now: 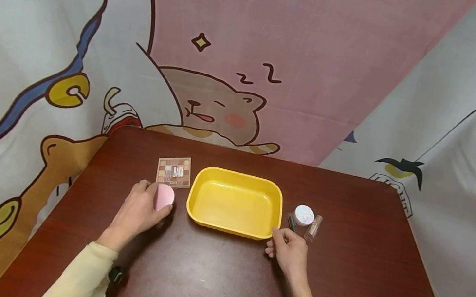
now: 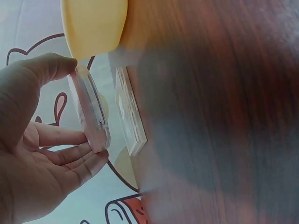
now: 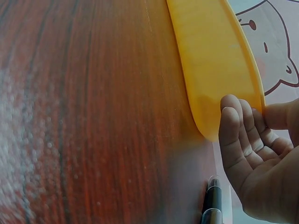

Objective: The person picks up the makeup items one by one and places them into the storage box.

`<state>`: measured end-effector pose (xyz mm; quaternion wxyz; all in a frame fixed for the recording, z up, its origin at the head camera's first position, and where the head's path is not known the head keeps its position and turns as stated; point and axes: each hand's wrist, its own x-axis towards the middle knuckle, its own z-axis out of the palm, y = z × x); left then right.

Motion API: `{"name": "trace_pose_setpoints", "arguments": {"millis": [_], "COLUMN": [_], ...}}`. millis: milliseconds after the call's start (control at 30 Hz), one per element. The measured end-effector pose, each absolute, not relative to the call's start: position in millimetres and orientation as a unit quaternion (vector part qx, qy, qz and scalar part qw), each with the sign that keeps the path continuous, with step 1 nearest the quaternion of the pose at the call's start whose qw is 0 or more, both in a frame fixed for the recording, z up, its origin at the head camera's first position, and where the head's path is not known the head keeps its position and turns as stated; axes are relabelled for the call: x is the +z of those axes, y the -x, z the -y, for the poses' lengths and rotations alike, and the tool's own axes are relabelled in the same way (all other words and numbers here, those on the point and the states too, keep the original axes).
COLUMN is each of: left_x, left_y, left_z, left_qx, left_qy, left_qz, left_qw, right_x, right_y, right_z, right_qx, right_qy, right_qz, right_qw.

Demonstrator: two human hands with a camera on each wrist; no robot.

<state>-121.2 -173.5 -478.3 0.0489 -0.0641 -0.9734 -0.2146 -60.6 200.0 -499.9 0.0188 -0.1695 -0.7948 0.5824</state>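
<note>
My left hand [image 1: 135,213] grips a round pink compact [image 1: 164,197], thumb on one edge and fingers on the opposite one. In the left wrist view the compact [image 2: 88,109] stands edge-on, raised over the table. Just behind it lies a square makeup palette [image 1: 173,172] with many small colour pans and the word BACK. My right hand [image 1: 292,253] is at the near right corner of a yellow plastic tray [image 1: 231,205], thumb and index finger pinching its rim. The tray holds nothing. In the right wrist view the other fingers [image 3: 231,126] curl beside the tray's wall.
Right of the tray lie a round white-lidded jar [image 1: 304,215], a clear-and-pinkish tube [image 1: 313,228] and a dark tube [image 1: 292,222]. The dark brown table [image 1: 362,260] ends at a cartoon-printed cloth [image 1: 242,31] behind and at both sides.
</note>
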Motion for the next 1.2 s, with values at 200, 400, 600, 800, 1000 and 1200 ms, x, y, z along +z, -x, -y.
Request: {"name": "trace_pose_setpoints", "arguments": {"millis": [200, 400, 600, 800, 1000, 1200], "left_x": [-477, -476, -474, -474, -473, -470], "left_y": [120, 120, 121, 121, 122, 124], "left_z": [171, 168, 165, 160, 157, 153], "left_qx": [-0.221, -0.226, -0.231, -0.237, -0.242, -0.248], "left_qy": [0.081, 0.075, 0.082, 0.096, 0.100, 0.103], "left_qz": [0.969, 0.969, 0.966, 0.962, 0.960, 0.958], "left_qw": [0.072, 0.062, 0.077, 0.097, 0.099, 0.100], "right_x": [-500, -501, -501, -501, -501, -501], "right_y": [61, 60, 59, 58, 58, 59], "right_z": [-199, -200, -200, -200, -199, -197], "right_qx": [0.584, 0.580, 0.580, 0.582, 0.585, 0.585], "right_qy": [0.170, 0.173, 0.172, 0.173, 0.172, 0.175], "right_qz": [0.794, 0.796, 0.796, 0.794, 0.792, 0.792], "right_qw": [0.021, 0.019, 0.023, 0.024, 0.025, 0.026]}}
